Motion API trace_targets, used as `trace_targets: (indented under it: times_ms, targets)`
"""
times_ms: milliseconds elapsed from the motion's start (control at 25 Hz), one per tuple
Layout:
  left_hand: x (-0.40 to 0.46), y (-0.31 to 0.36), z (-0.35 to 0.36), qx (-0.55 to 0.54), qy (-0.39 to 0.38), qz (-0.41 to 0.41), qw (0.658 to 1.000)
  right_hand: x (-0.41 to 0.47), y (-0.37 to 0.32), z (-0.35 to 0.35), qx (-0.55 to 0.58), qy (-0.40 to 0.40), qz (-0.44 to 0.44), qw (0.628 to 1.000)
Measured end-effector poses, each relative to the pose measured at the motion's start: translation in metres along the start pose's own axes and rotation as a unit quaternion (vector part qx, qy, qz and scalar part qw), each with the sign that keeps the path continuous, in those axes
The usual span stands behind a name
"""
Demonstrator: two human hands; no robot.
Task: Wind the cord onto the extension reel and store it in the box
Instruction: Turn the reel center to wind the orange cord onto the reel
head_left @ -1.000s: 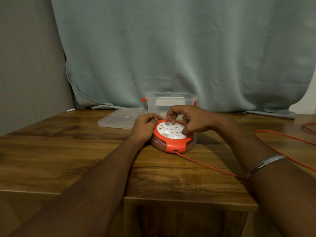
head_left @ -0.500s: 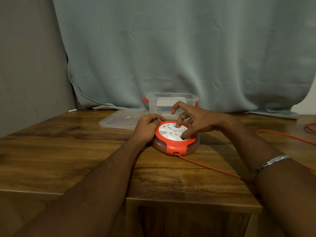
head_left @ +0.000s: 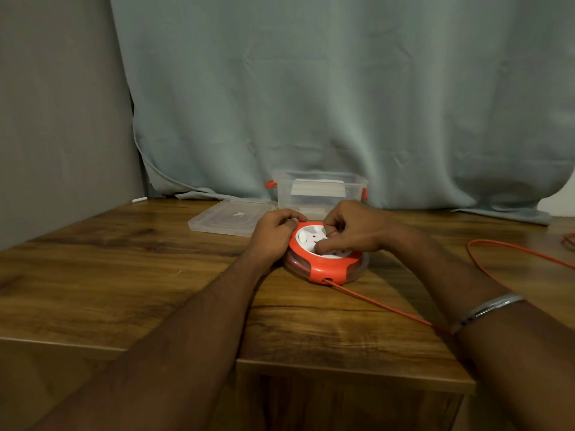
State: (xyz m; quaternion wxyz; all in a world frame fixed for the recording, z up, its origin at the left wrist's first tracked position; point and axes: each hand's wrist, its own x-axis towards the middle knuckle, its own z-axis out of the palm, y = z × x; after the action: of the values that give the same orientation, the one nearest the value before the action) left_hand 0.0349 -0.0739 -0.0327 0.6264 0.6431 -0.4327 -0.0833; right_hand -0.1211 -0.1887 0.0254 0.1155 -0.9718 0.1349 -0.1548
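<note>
A round orange extension reel [head_left: 329,269] with a white socket face lies flat on the wooden table [head_left: 124,275]. My left hand [head_left: 273,233] grips the reel's left rim. My right hand [head_left: 351,228] rests on the white face with its fingers curled onto it. The orange cord [head_left: 382,304] leaves a slot at the reel's front, runs right under my right forearm, and loops back on the table at the right [head_left: 510,247]. A clear plastic box [head_left: 320,192] with orange latches stands open just behind the reel.
The box's clear lid [head_left: 230,216] lies flat to the left of the box. A grey-green curtain [head_left: 342,104] hangs behind the table and a grey wall stands at the left. The table's front edge is close to me.
My right hand's fingers have turned on the white face, from spread to curled over it. The cord loop at the right has drawn in a little. My left hand stays on the rim.
</note>
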Motion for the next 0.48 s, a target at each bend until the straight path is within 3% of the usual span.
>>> trace_targets:
  times_ms: [120,240,320,480]
  targets:
    - [0.001,0.000,0.001,-0.002,-0.007,-0.001,1.000,0.001,-0.004,0.003,-0.017,0.028,-0.004,0.999]
    - [0.000,0.001,0.000,-0.008,-0.008,-0.005,1.000,0.001,-0.005,-0.001,0.038,0.028,-0.042,0.998]
    - [-0.001,0.002,0.000,-0.015,-0.011,-0.010,1.000,-0.001,0.000,-0.008,0.089,0.012,-0.065,0.994]
    - [-0.003,0.006,-0.001,-0.006,-0.019,-0.021,1.000,-0.003,0.010,-0.013,0.099,-0.058,-0.023,0.993]
